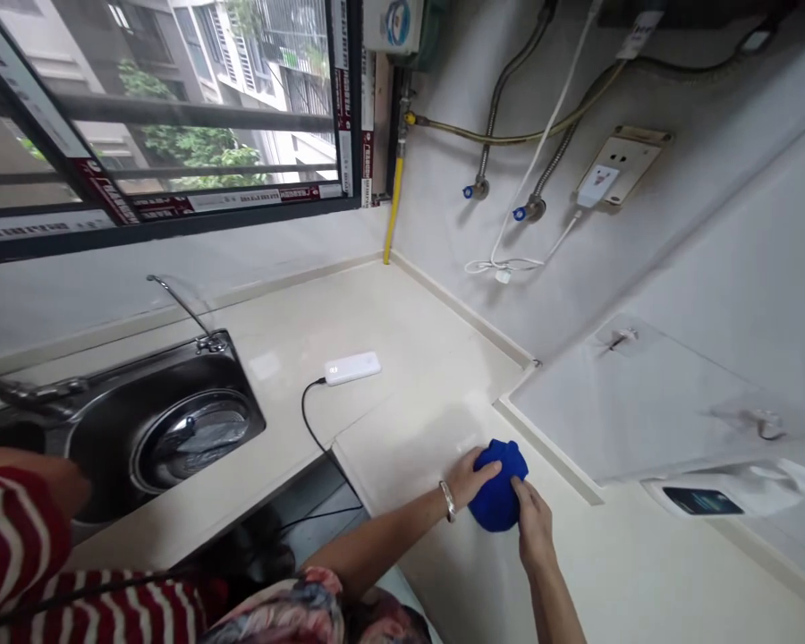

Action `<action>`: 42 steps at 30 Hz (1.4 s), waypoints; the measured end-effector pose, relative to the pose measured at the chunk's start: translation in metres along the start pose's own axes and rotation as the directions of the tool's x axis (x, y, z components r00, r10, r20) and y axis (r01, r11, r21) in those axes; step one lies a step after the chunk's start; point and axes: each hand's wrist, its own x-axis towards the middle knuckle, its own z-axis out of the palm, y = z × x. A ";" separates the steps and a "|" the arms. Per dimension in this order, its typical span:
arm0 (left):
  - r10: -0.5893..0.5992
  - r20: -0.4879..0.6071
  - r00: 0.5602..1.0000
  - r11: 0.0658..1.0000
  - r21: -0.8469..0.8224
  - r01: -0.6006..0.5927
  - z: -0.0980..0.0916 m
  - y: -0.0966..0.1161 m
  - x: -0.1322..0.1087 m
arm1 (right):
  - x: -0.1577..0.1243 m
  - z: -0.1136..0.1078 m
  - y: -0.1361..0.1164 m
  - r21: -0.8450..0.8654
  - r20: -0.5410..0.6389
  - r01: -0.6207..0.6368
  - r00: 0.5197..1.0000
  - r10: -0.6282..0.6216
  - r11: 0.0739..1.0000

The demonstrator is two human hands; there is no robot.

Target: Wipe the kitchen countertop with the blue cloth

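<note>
A deep-blue cloth (495, 496), rounded at the bottom with an uneven top edge, is held just over the pale counter. My left hand (473, 476), with a silver bracelet at the wrist, pinches its left side, the thumb lying across the front. On the opposite side my right hand (533, 514) grips the edge with thumb and fingers. Whether the cloth is folded or sewn into a pouch, I cannot tell.
A white power bank (352, 368) with a black cable lies on the counter (295, 326). Left is a steel sink (107, 465) holding a round basin (194, 438). Beside it stands a person in a red striped shirt (107, 608). A phone (701, 502) rests at the right.
</note>
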 end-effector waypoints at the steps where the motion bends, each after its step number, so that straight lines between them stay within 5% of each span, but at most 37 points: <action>1: 0.008 -0.029 1.000 1.000 0.009 -0.008 -0.002 0.008 -0.001 | -0.005 0.001 -0.003 0.031 0.071 0.005 0.997 -0.007 0.999; 5: 0.134 -0.119 0.984 0.991 0.014 -0.134 -0.012 0.055 -0.007 | -0.020 0.002 -0.017 0.078 0.221 0.130 0.965 -0.144 0.989; 10: 0.297 0.010 0.955 0.947 0.122 -0.296 -0.033 0.112 -0.002 | -0.016 0.007 -0.050 -0.129 0.063 0.397 0.918 -0.392 0.909; 13: 0.352 -0.024 0.936 0.914 0.224 -0.338 -0.053 0.126 0.016 | 0.000 0.014 -0.077 -0.128 0.012 0.488 0.871 -0.490 0.864; 16: 0.366 -0.219 0.905 0.867 0.434 -0.246 -0.084 0.121 0.042 | 0.020 0.004 -0.079 -0.044 -0.011 0.406 0.913 -0.407 0.913; 20: 0.231 -0.500 0.834 0.679 0.697 0.231 -0.136 0.096 0.056 | 0.012 -0.046 -0.015 -0.148 -0.088 0.314 0.940 -0.329 0.938; 22: 0.225 -0.534 0.815 0.642 0.711 0.289 -0.156 0.084 0.052 | -0.005 -0.079 0.037 -0.230 -0.125 0.239 0.954 -0.272 0.943; 24: 0.295 -0.466 0.834 0.592 0.775 0.223 -0.164 0.076 0.049 | -0.022 -0.113 0.086 -0.353 -0.182 0.192 0.946 -0.269 0.915; 28: 0.434 -0.202 0.878 0.439 0.898 -0.011 -0.152 0.069 0.065 | -0.040 -0.156 0.147 -0.586 -0.303 0.168 0.862 -0.407 0.793; 31: 0.440 -0.144 0.887 0.401 0.914 -0.051 -0.138 0.063 0.082 | -0.040 -0.154 0.164 -0.730 -0.299 0.194 0.772 -0.561 0.656; 36: 0.224 -0.209 0.952 0.283 0.949 0.142 -0.125 0.040 0.086 | -0.035 -0.121 0.181 -0.849 -0.348 0.084 0.654 -0.671 0.522; 42: 0.161 -0.377 0.912 0.195 0.918 0.345 -0.097 0.024 0.109 | -0.037 -0.115 0.180 -0.867 -0.351 0.045 0.651 -0.673 0.496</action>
